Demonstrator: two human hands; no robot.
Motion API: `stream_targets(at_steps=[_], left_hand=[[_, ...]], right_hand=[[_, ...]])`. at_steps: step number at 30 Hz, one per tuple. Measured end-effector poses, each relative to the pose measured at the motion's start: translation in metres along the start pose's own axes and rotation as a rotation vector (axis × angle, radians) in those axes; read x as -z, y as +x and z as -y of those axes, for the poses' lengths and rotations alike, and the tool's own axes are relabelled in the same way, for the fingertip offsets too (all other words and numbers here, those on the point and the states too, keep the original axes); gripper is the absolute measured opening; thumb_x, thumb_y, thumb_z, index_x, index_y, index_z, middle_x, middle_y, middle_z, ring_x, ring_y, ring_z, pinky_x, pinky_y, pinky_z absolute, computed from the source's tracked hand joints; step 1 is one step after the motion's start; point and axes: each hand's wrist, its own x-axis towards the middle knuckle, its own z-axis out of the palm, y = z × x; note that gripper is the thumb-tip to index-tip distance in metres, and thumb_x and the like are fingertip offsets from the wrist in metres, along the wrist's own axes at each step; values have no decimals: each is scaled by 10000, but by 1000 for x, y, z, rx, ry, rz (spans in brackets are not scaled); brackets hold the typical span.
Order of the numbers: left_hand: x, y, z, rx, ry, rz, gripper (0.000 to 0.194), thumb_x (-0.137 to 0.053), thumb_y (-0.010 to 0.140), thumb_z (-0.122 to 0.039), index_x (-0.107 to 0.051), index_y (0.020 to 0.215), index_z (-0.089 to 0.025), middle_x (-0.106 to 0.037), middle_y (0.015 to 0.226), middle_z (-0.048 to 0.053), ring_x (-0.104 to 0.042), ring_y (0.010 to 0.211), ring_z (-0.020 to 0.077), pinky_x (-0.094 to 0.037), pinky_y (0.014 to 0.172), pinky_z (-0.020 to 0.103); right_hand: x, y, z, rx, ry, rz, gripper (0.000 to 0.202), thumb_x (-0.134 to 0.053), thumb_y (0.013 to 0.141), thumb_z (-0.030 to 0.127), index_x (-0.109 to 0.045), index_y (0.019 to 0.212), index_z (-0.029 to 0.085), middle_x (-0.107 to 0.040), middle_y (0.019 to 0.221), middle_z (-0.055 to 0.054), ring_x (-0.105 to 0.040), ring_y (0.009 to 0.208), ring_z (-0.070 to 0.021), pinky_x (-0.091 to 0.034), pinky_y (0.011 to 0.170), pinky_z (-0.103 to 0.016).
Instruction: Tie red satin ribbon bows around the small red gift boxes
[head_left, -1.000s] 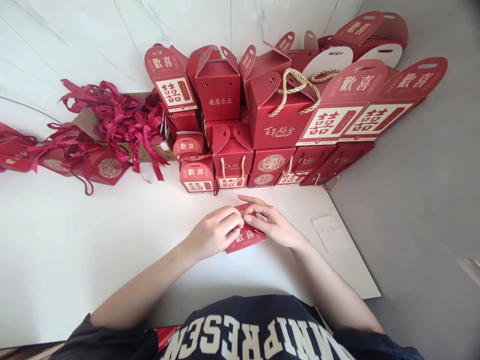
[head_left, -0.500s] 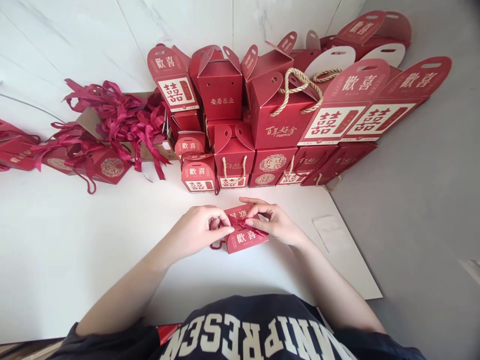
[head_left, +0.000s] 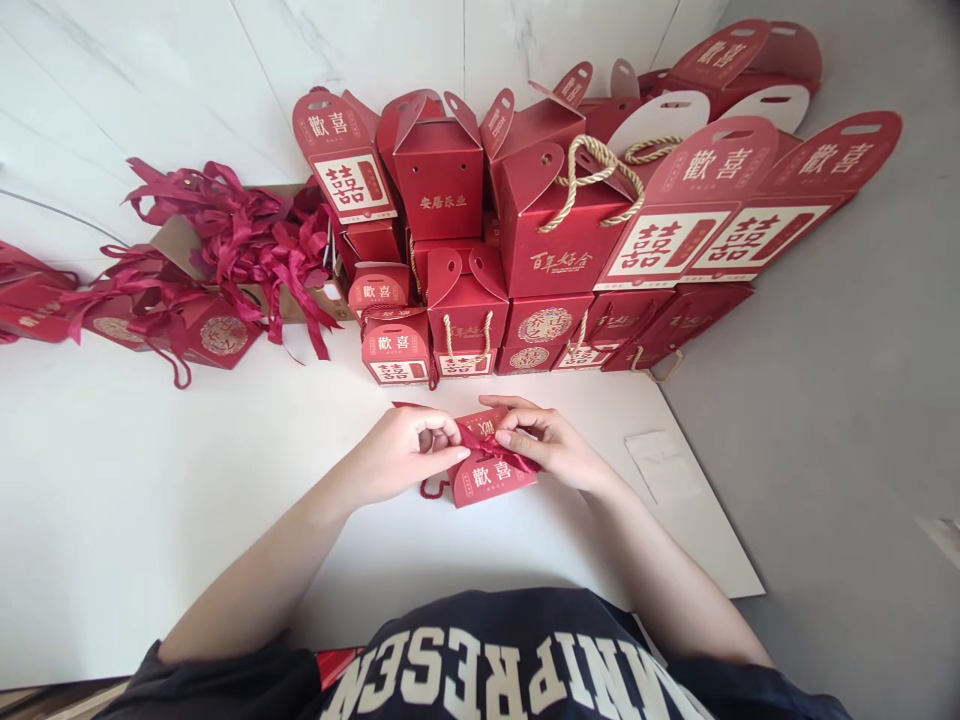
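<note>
A small red gift box [head_left: 491, 482] with pale lettering rests on the white table in front of me. Across its top runs a dark red satin ribbon [head_left: 486, 446], gathered into a knot or bow. My left hand [head_left: 420, 450] pinches the ribbon at the left of the knot, and a ribbon tail sticks out behind its knuckles. From the right, my right hand [head_left: 541, 440] pinches the ribbon between thumb and fingers close to the knot. A dark red cord [head_left: 433, 490] hangs out at the box's left side. Fingers partly cover the knot.
Stacked red gift boxes [head_left: 547, 240], some with gold rope handles, stand along the back of the white table [head_left: 225, 500]. A heap of satin ribbons [head_left: 247, 235] spills from a cardboard box at the back left. A grey wall [head_left: 840, 400] borders the right side.
My left hand has shifted slightly, and a ribbon tail now shows behind its knuckles. The bow looks a little changed at the knot. My right hand has barely moved.
</note>
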Motion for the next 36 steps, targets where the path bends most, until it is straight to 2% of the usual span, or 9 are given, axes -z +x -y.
stream_targets(at_steps=[5, 11, 17, 20, 24, 28, 30, 33, 36], left_hand=[[3, -4, -2, -5, 99, -5, 174, -595, 835, -297, -529, 730, -174, -602, 614, -22, -573, 523, 103, -436, 507, 212], [10, -9, -8, -23, 313, -18, 169, -585, 809, -250, -519, 673, -173, -531, 577, -45, -459, 517, 82, -341, 490, 198], [20, -9, -7, -35, 447, -9, 156, -562, 816, -260, -536, 680, -188, -484, 573, -50, -404, 512, 90, -314, 492, 209], [23, -8, -6, -49, 507, -34, 80, -570, 820, -279, -605, 808, -209, -488, 626, -50, -419, 525, 93, -330, 510, 208], [18, -7, -9, -124, 470, -69, 313, -611, 831, -360, -638, 1121, -246, -438, 671, -47, -413, 552, 92, -351, 531, 204], [10, -6, -13, -226, 438, -19, 210, -603, 858, -364, -710, 967, -220, -516, 724, -11, -466, 578, 97, -374, 536, 215], [9, -8, -13, -310, 461, 94, 183, -553, 878, -232, -736, 882, -228, -547, 767, 8, -504, 610, 101, -400, 574, 221], [12, -11, -13, -434, 468, 289, 367, -502, 813, -40, -768, 871, -285, -545, 779, 9, -528, 657, 102, -427, 648, 224], [12, -12, -13, -436, 427, 234, 362, -499, 814, -40, -749, 931, -274, -576, 857, 17, -549, 696, 107, -453, 684, 231]], right_hand=[[6, -5, 5, -3, -48, -13, 201, -594, 905, 342, -618, 772, 192, -495, 1422, -79, -577, 1189, -245, -475, 934, -386], [17, -12, 12, 28, -170, -81, 205, -584, 909, 332, -613, 747, 210, -491, 1439, -52, -478, 1309, -259, -395, 1053, -441], [20, -12, 9, 11, -277, -54, 229, -563, 914, 362, -602, 745, 211, -544, 1388, -68, -525, 1255, -259, -404, 1043, -453], [22, -10, 6, -1, -307, -65, 223, -553, 921, 405, -618, 814, 220, -565, 1358, -61, -533, 1241, -246, -351, 1080, -448], [23, -9, 7, 6, -338, -151, 219, -538, 926, 446, -622, 915, 245, -538, 1376, -53, -487, 1285, -246, -327, 1089, -434], [20, -9, 9, 44, -339, -157, 223, -521, 941, 428, -617, 877, 237, -555, 1347, -56, -509, 1259, -236, -333, 1084, -410], [18, -9, 9, 63, -340, -154, 217, -516, 948, 409, -619, 867, 235, -566, 1331, -58, -523, 1240, -234, -339, 1079, -408], [14, -9, 9, 90, -320, -144, 228, -492, 961, 391, -629, 866, 236, -576, 1309, -59, -541, 1221, -233, -360, 1071, -411], [12, -9, 9, 101, -293, -130, 230, -471, 968, 389, -651, 939, 250, -575, 1306, -63, -548, 1218, -244, -386, 1066, -431]])
